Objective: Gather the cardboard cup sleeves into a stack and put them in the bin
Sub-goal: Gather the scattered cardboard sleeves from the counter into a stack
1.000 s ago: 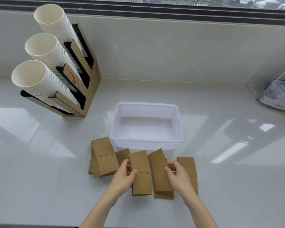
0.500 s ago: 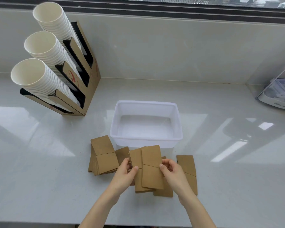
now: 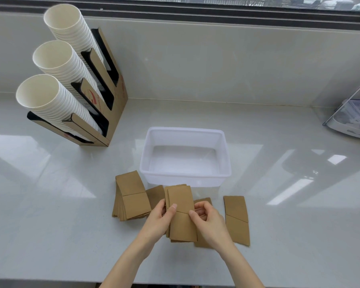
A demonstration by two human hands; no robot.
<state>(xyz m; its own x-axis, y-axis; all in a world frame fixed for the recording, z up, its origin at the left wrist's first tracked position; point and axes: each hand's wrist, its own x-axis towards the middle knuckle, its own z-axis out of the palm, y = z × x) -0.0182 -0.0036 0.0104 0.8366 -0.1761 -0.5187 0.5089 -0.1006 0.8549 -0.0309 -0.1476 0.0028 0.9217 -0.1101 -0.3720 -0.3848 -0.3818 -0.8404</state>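
Flat brown cardboard cup sleeves lie on the white counter in front of an empty translucent white bin. My left hand and my right hand both pinch a small stack of sleeves from its two sides, just near of the bin. A thicker pile of sleeves rests to the left, with one sleeve partly tucked between it and the held stack. A single sleeve lies to the right, and another sleeve is mostly hidden under my right hand.
A cardboard cup dispenser with three rows of white paper cups stands at the back left. A clear plastic container sits at the right edge. A window ledge runs along the back wall.
My right hand slid the middle sleeve leftward onto the sleeve in my left hand, so the two now form one stack held by both hands. The outer sleeves have not moved.
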